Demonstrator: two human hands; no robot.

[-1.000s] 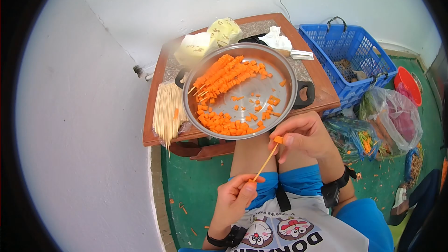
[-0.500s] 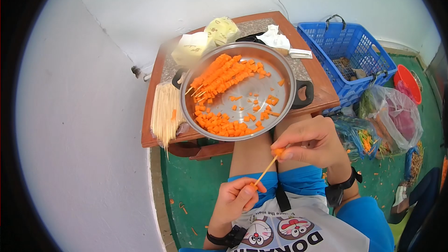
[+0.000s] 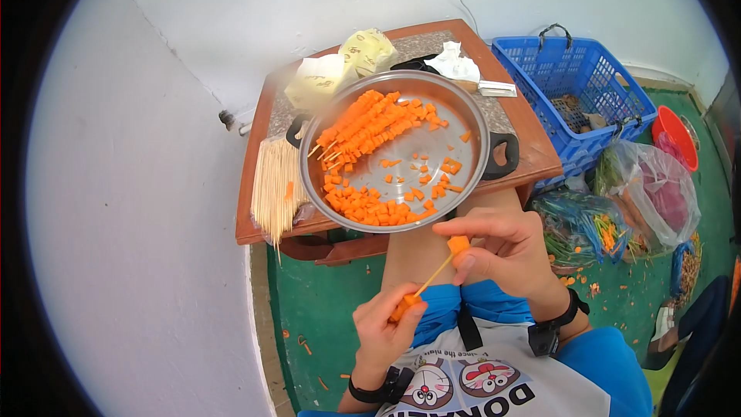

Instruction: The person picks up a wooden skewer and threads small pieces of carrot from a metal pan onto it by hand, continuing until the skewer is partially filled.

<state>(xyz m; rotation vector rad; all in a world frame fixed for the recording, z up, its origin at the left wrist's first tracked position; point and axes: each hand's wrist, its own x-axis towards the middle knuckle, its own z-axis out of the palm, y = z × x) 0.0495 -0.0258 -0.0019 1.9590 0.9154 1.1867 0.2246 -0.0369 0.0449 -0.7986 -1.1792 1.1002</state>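
Note:
My left hand (image 3: 383, 328) is closed around the lower part of a bamboo skewer (image 3: 434, 275), with carrot pieces (image 3: 406, 308) between its fingers. At the skewer's upper tip sits a carrot cube (image 3: 458, 245). My right hand (image 3: 509, 251) holds this cube with the thumb against it, its index finger stretched out above. Just beyond my hands stands a wide steel pan (image 3: 455, 120). Loose carrot cubes (image 3: 363, 207) lie along its near side, and several filled carrot skewers (image 3: 370, 127) are stacked at its far left.
A bundle of bare bamboo skewers (image 3: 274, 189) lies left of the pan on the wooden table (image 3: 532, 147). Behind the pan are a yellow wrapper (image 3: 367, 50) and white tissue (image 3: 454, 63). At right stand a blue crate (image 3: 571, 120), a red basin (image 3: 675, 139) and plastic bags (image 3: 648, 193).
My left hand has shifted slightly left and up, showing more carrot in its grip. My right index finger has lifted off, exposing the cube at the skewer tip.

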